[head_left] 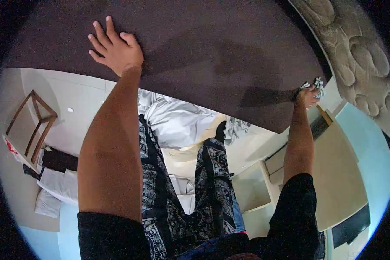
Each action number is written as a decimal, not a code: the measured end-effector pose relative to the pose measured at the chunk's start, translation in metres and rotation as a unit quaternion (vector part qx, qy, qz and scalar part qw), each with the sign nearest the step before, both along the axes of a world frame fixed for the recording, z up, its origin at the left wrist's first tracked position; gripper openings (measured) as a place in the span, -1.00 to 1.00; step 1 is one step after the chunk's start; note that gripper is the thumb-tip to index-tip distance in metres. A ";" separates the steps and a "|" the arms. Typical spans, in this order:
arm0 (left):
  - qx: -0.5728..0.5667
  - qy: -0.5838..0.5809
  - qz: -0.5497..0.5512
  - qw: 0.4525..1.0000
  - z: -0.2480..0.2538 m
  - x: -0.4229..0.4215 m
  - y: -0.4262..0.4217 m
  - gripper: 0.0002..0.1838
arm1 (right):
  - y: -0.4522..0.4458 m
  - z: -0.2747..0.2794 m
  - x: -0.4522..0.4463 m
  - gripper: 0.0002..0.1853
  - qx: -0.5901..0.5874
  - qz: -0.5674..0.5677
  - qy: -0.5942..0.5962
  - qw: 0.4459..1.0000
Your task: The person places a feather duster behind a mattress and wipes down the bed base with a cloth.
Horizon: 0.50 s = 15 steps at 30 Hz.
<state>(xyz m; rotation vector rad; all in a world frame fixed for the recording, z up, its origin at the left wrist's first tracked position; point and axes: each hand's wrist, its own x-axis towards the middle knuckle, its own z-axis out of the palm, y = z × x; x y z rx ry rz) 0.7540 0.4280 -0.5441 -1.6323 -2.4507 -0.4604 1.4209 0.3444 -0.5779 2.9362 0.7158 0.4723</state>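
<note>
Resting palm-down between ten and eleven o'clock, the left hand (119,52) is splayed, gripping nothing, on the brown surface (195,30), which spans twelve o'clock and looks already smooth. Near centre, silvery fabric (173,121) lies heaped. Between two and three, the right hand (308,96) clenches bunched patterned cloth (319,83) by the surface's edge, work there seemingly unfinished.

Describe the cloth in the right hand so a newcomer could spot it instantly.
Find the big dark brown surface across the top and follow it to its right end. There the right hand clutches a small crumpled cloth, pale with dark patches. Unlike the pale grey cloth lying lower down, it is held.
</note>
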 end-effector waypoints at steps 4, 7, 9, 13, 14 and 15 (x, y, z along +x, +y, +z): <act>-0.018 0.008 0.004 1.000 0.000 0.000 -0.002 -0.40 | 0.000 -0.032 0.011 -0.49 0.034 0.024 -0.206 0.978; -0.017 0.013 0.001 1.000 0.000 -0.002 -0.002 -0.39 | -0.006 -0.041 0.016 -0.52 0.046 0.035 -0.225 0.973; -0.022 0.017 0.002 1.000 0.000 -0.001 -0.003 -0.39 | -0.002 -0.033 0.000 -0.56 0.061 0.036 -0.202 0.977; -0.017 0.008 -0.004 1.000 -0.001 -0.001 -0.002 -0.39 | 0.001 -0.041 0.001 -0.62 0.115 0.022 -0.209 0.971; -0.024 -0.001 -0.004 1.000 0.001 -0.001 -0.003 -0.39 | 0.000 -0.041 0.001 -0.62 0.115 0.024 -0.215 0.969; -0.031 -0.010 -0.004 0.999 0.002 0.000 -0.003 -0.39 | 0.000 -0.042 0.001 -0.63 0.117 0.027 -0.221 0.968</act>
